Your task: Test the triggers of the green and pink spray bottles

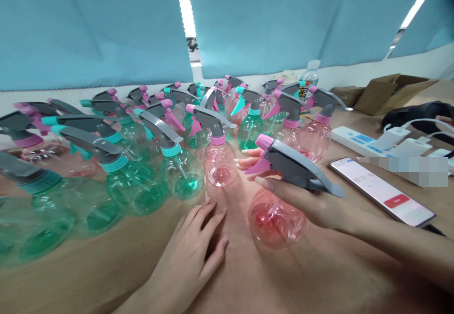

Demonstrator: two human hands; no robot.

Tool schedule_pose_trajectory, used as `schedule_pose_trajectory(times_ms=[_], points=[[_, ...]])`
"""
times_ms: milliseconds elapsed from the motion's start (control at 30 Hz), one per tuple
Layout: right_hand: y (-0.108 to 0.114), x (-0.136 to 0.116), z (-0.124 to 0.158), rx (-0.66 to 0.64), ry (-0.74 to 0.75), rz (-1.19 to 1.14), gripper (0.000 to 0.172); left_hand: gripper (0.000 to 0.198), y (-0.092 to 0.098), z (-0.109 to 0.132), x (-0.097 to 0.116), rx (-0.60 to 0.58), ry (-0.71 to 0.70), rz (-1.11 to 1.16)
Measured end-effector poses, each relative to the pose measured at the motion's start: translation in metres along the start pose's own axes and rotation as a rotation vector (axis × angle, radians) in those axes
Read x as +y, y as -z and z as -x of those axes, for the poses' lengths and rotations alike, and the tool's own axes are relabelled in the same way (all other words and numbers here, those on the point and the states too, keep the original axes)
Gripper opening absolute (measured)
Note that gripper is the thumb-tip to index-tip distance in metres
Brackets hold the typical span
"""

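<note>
head view: right fingers (283, 190) round bulbous translucent pink bottle (276, 224)

Head view, one: from the wearer's eye level, facing forward and down over the table (95, 271); left hand (193, 243) and right hand (308, 203) close; most bottles (220, 160) beyond; blue curtain (106, 25) farthest.

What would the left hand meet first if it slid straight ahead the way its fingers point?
Most likely the upright pink spray bottle just ahead of the left hand, though depth is hard to judge from this single view.
</note>
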State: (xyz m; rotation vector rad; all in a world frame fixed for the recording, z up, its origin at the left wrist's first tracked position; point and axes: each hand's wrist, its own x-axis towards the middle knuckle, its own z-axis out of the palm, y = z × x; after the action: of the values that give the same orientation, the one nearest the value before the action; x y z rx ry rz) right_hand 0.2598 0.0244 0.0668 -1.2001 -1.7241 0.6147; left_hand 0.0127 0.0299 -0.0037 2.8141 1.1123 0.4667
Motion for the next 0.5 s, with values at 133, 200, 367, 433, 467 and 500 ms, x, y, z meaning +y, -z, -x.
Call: schedule_pose_trajectory(times_ms=[133,200,367,433,467,500], points=[[-0.0003,0.0011,0.0023,-0.025,-0.018,0.002,0.016,0.037,0.0010,-0.0013,0.0008,-0.009,-0.001,-0.009],[0.0001,0.0023,0.0030,-0.035,-0.026,0.001,0.018,0.037,0.0021,-0.0019,0.0013,-0.013,-0.001,-0.014],[0.0005,0.0024,0.0022,-0.050,-0.020,-0.007,0.023,0.038,0.0029,-0.0017,0.0016,-0.031,-0.001,-0.024],[0.0002,0.0004,0.0010,-0.038,-0.008,-0.009,0.026,0.038,0.0023,-0.0014,0.0013,-0.026,-0.003,-0.016],[0.0001,-0.0008,0.0003,-0.030,-0.003,-0.011,0.027,0.038,0.0019,-0.0013,0.0012,-0.021,-0.003,-0.012],[-0.0001,-0.0019,-0.0003,-0.024,-0.002,-0.014,0.027,0.038,0.0017,-0.0013,0.0010,-0.017,-0.001,-0.008]])
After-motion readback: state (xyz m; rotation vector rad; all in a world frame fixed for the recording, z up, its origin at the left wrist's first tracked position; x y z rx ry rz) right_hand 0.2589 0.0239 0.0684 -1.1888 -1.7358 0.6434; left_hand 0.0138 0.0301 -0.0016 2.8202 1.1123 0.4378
